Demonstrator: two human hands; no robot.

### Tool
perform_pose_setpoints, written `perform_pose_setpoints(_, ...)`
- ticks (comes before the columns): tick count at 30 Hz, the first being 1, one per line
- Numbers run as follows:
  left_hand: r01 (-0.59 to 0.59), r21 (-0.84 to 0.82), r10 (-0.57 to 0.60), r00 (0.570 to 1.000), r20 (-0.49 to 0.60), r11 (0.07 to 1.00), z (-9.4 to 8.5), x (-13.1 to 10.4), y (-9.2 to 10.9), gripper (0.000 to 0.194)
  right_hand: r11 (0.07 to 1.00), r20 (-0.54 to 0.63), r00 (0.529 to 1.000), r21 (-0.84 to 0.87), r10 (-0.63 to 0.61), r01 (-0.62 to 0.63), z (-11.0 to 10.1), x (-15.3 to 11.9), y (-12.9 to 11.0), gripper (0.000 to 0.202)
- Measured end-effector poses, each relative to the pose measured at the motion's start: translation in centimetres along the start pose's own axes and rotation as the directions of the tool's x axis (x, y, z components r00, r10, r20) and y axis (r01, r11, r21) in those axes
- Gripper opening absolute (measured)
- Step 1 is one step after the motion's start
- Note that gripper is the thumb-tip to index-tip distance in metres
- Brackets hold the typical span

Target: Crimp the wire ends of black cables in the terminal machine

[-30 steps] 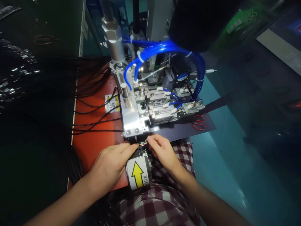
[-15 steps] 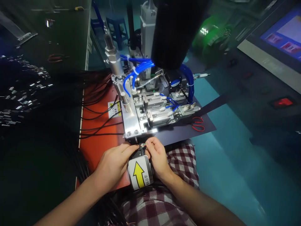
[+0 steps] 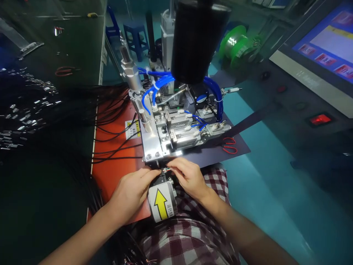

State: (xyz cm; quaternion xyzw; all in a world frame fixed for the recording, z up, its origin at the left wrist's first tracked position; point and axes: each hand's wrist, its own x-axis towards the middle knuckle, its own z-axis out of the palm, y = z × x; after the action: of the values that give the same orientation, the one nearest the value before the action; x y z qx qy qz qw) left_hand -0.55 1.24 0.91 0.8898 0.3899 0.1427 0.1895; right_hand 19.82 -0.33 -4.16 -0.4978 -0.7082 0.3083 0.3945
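My left hand [image 3: 134,187] is closed, its thumb and fingers pinching a cable end at the front of the machine. Thin coloured wires [image 3: 166,169] stick out to the right of that thumb. On their other side my right hand [image 3: 190,177] pinches the wire tips, fingers pointing left. Both hands sit just above a black fixture [image 3: 162,179], close to the machine's metal plate [image 3: 153,147]. Below the fingers is a round housing with a yellow arrow label [image 3: 161,204]. The hands hide most of the cable and the exact grip.
Metal slides with blue air tubes [image 3: 165,79] stand behind the hands, under a black cylinder [image 3: 195,44]. Red-handled scissors [image 3: 230,145] lie to the right. Black cables [image 3: 117,149] cross the orange board [image 3: 106,173]. A touch screen [image 3: 328,48] and green spool [image 3: 234,44] are farther off.
My right hand has turned, with its back more upward and its fingers reaching left over the wires. The left hand keeps its pinch. The whole view has shifted slightly.
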Motion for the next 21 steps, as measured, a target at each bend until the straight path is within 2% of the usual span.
perform_pose_setpoints(5,-0.017,-0.006,0.017,1.0,-0.01,1.0,0.0,0.1,0.0,0.028,0.989,0.005,0.998,-0.133,-0.064,0.064,0.1,-0.1,0.5,0.019)
perform_pose_setpoints(12,-0.004,0.017,0.003,1.0,0.006,1.0,0.2,0.0,-0.1,0.03,0.968,-0.091,0.992,-0.245,-0.085,0.06,1.1,-0.4,0.4,0.017)
perform_pose_setpoints(17,0.006,0.011,-0.006,1.0,0.006,1.0,0.2,0.0,-0.1,0.03,0.987,-0.138,0.99,-0.153,0.031,-0.052,1.8,-0.9,0.2,0.019)
perform_pose_setpoints(19,0.0,0.009,0.0,1.0,0.008,1.0,0.2,0.0,-0.1,0.029,0.99,-0.148,0.983,-0.076,0.104,-0.116,1.6,-1.0,0.0,0.019)
perform_pose_setpoints(21,-0.008,0.01,0.008,1.0,0.005,1.0,0.1,0.1,-0.1,0.029,0.992,-0.13,0.985,-0.045,0.114,-0.121,1.2,-1.0,0.0,0.019)
